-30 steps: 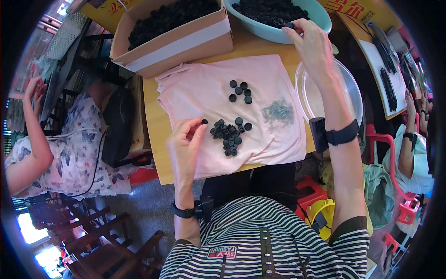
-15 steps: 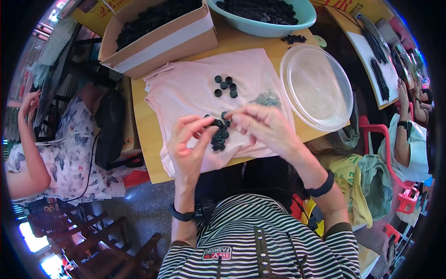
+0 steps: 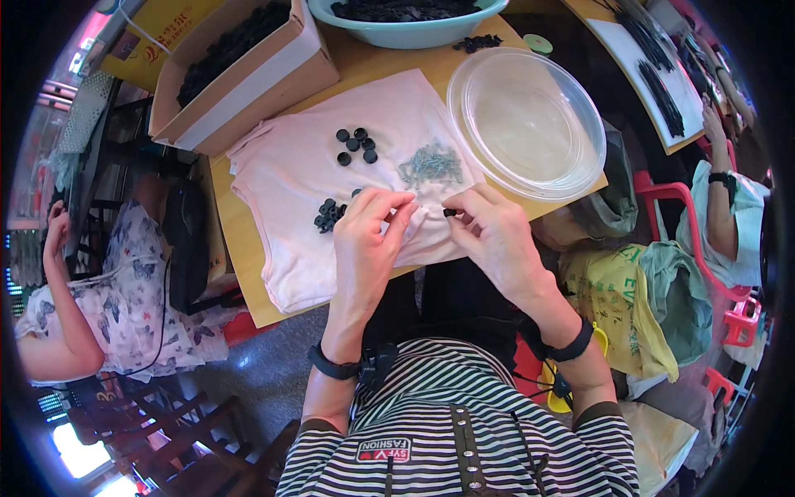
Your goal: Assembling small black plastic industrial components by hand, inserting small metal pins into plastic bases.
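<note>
My right hand pinches a small black part between thumb and fingertips, over the near edge of a pale pink cloth. Facing it, a short gap away, my left hand is closed in a pinch; what its fingertips hold, if anything, is too small to make out. A heap of small black parts lies just left of my left hand, which partly covers that area. Farther back on the cloth are several round black caps. Beyond my fingertips lies a loose pile of small silvery metal pieces.
A clear round plastic lid or tray sits at the right of the wooden table. Behind are a cardboard box of black parts, a light-blue basin and scattered black bits. Other people sit left and right.
Both hands have moved right, away from the heap of black parts, toward the near side of the silvery pile. The black part now shows in my right fingertips. The whole view has shifted somewhat.
</note>
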`<state>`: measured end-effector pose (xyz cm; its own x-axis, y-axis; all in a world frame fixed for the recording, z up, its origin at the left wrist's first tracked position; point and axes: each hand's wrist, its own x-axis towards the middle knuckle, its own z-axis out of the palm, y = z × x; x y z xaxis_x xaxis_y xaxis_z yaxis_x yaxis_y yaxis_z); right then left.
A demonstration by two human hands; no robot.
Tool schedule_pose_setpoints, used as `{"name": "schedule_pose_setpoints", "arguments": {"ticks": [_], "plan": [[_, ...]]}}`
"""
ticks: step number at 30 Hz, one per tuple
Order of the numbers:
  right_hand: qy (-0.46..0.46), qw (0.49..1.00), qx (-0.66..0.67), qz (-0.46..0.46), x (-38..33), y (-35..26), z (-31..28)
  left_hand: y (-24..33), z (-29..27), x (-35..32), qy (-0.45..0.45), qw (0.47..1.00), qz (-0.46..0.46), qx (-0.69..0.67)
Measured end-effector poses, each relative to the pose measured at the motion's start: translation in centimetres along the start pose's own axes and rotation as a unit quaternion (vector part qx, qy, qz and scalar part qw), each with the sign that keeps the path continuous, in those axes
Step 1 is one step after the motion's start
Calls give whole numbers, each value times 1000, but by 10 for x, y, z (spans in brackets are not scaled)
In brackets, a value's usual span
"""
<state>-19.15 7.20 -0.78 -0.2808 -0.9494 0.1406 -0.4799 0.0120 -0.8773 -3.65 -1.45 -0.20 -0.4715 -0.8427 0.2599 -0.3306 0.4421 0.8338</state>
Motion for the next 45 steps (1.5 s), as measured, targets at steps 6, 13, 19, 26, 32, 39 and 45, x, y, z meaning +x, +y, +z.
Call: {"name": "schedule_pose_setpoints", "arguments": {"ticks": [6,13,19,26,32,39,45], "plan": [[14,988,-134,-76,-3,2,6,-4,19,5,-16,996,16,91],[19,986,-136,-97,-1,3,5,-5,29,5,-8,997,-20,72],[-4,1000,-4,1,-1,3,-3,4,21,4,-8,999,-46,23],[-77,882,412,216,2,3,-10,11,4,-12,32,933,-139,-330],[-133,750,592,263,7,1,-5,16,-4,-23,47,924,-108,-363],[-161,731,609,261,10,-5,2,9,-9,-27,49,944,-78,-316],[-144,776,558,256,8,-8,6,13,-15,-28,53,985,-17,-161]]}}
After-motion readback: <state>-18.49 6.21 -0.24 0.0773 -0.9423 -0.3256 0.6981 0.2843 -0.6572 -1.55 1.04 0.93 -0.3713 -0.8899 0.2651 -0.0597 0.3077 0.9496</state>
